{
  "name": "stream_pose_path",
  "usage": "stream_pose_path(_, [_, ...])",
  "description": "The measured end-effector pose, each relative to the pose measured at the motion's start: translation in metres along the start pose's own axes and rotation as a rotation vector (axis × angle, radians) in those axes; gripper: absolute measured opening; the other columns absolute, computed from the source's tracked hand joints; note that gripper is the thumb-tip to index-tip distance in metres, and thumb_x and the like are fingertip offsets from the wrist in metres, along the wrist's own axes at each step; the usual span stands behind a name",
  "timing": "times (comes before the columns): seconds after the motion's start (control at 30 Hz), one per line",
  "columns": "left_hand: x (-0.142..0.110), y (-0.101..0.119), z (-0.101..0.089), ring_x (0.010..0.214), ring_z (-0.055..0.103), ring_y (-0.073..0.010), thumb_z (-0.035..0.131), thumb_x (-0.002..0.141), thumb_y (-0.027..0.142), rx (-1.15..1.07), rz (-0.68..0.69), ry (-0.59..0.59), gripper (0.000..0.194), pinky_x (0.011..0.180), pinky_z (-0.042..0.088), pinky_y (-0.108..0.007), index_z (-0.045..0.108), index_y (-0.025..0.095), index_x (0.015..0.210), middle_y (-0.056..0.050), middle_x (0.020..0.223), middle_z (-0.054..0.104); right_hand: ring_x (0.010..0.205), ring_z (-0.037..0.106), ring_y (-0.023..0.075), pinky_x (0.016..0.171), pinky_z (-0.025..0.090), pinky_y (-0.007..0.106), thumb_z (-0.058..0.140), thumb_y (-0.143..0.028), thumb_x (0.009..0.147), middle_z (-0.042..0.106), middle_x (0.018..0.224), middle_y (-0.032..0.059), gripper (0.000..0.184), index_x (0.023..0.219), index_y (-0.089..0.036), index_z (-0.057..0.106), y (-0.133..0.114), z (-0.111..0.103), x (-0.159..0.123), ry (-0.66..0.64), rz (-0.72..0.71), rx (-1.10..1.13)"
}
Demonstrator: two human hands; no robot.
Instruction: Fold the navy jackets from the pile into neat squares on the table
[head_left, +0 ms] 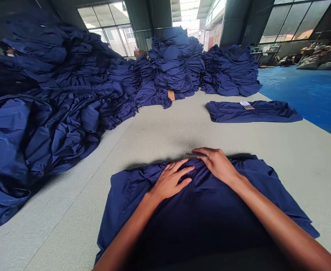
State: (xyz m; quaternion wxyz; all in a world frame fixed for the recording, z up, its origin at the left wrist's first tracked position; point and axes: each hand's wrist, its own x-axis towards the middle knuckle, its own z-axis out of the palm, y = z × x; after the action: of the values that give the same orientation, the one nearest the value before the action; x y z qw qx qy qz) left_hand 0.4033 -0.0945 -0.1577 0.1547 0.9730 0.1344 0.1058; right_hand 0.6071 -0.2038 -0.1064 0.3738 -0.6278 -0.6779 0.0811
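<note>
A navy cloth garment lies spread on the grey-green table directly in front of me, its far edge bunched. My left hand presses flat on the cloth with the fingers apart. My right hand sits at the garment's far edge, its fingertips over a small flat dark metal strip. Part of the strip is hidden under those fingers. Both forearms reach in from the bottom of the view.
Large heaps of crumpled navy garments fill the table's left side and far end. A flat navy garment with a paper tag lies to the far right. Beyond the table's right edge is a blue floor, with sacks and cartons farther back.
</note>
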Motion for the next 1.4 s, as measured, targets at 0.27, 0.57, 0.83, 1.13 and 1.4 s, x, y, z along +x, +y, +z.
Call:
stream_pose_path(0.27, [0.011, -0.003, -0.013, 0.131, 0.051, -0.0227, 0.046, 0.099, 0.043, -0.133, -0.066, 0.022, 0.038, 0.110, 0.039, -0.038, 0.054, 0.030, 0.134, -0.004, 0.145, 0.052, 0.112, 0.067, 0.0201, 0.099, 0.050, 0.033, 0.044, -0.016, 0.095, 0.071, 0.121, 0.0030, 0.037, 0.123, -0.025, 0.068, -0.004, 0.004, -0.001, 0.022, 0.018, -0.009])
stream_pose_path(0.57, [0.053, -0.018, -0.045, 0.099, 0.066, -0.0232, 0.053, 0.093, 0.045, -0.408, -0.150, -0.178, 0.037, 0.088, 0.048, -0.030, 0.070, 0.017, 0.110, -0.003, 0.104, 0.074, 0.109, 0.068, 0.0197, 0.093, 0.051, 0.030, 0.046, -0.018, 0.097, 0.072, 0.120, 0.0011, 0.036, 0.123, -0.028, 0.069, -0.007, 0.000, 0.002, -0.044, 0.002, -0.005])
stream_pose_path(0.83, [0.058, -0.034, -0.022, 0.097, 0.065, -0.0197, 0.070, 0.080, 0.041, -0.788, -0.158, -0.114, 0.034, 0.090, 0.048, -0.031, 0.071, 0.017, 0.104, -0.006, 0.105, 0.073, 0.078, 0.072, 0.0222, 0.069, 0.051, 0.028, 0.048, -0.029, 0.098, 0.077, 0.082, 0.0074, 0.029, 0.091, -0.021, 0.075, 0.011, 0.022, 0.045, 0.031, 0.138, -0.108])
stream_pose_path(1.13, [0.064, -0.037, -0.006, 0.064, 0.053, -0.0114, 0.067, 0.079, 0.039, -0.862, -0.310, -0.128, 0.025, 0.061, 0.040, -0.024, 0.067, 0.015, 0.078, 0.002, 0.070, 0.061, 0.073, 0.068, 0.0180, 0.066, 0.044, 0.025, 0.045, -0.037, 0.100, 0.075, 0.081, 0.0043, 0.033, 0.091, -0.019, 0.072, 0.012, 0.018, 0.048, 0.047, 0.034, -0.072])
stream_pose_path(1.4, [0.058, -0.035, -0.003, 0.072, 0.058, -0.0142, 0.063, 0.082, 0.042, -0.709, -0.277, -0.056, 0.026, 0.066, 0.043, -0.025, 0.069, 0.017, 0.084, 0.000, 0.077, 0.064, 0.098, 0.071, 0.0219, 0.084, 0.051, 0.029, 0.051, -0.032, 0.099, 0.077, 0.105, 0.0024, 0.029, 0.116, -0.029, 0.073, -0.021, -0.020, 0.026, -0.207, -0.095, -0.144])
